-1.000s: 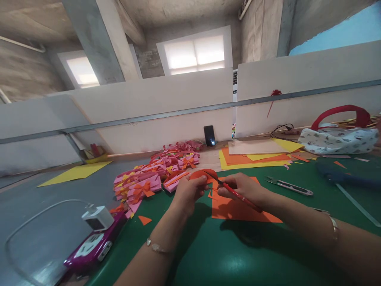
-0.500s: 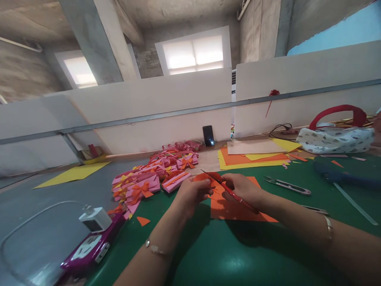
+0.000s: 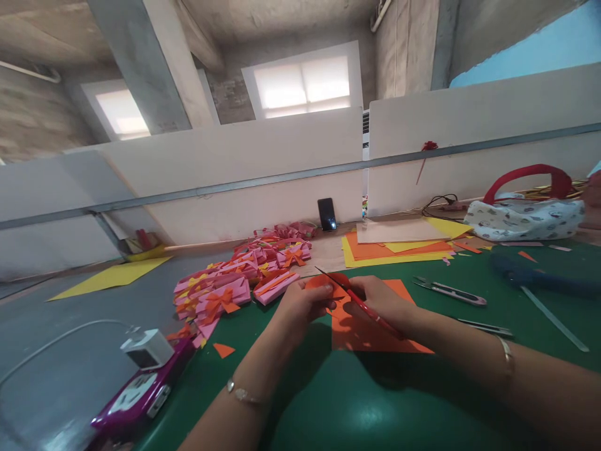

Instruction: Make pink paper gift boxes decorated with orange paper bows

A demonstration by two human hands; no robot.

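My left hand (image 3: pixel 304 300) pinches a small piece of orange paper (image 3: pixel 320 284) above the table. Closed round a slim red tool with a dark, pointed tip (image 3: pixel 370 308), my right hand (image 3: pixel 379 302) is just beside it. That tool lies slantwise across the paper, its tip by my left fingers; whether it is tweezers or scissors I cannot tell. Beneath both hands lies a larger orange sheet (image 3: pixel 350 335), partly covered by my right hand and forearm. Left of my hands is a pile of pink folded paper pieces with orange bows (image 3: pixel 230 291).
Thread snips (image 3: pixel 451 291) and a thin metal tool (image 3: pixel 486 326) lie at right, near a blurred blue glue gun (image 3: pixel 539 275). Coloured sheets (image 3: pixel 397 255), a phone (image 3: pixel 327 214) and a patterned bag (image 3: pixel 523 219) stand behind. A purple power strip (image 3: pixel 129 394) with a charger is at left.
The view has shifted slightly. Both hands keep nearly the same hold on the orange paper and the red tool, with only small movement.
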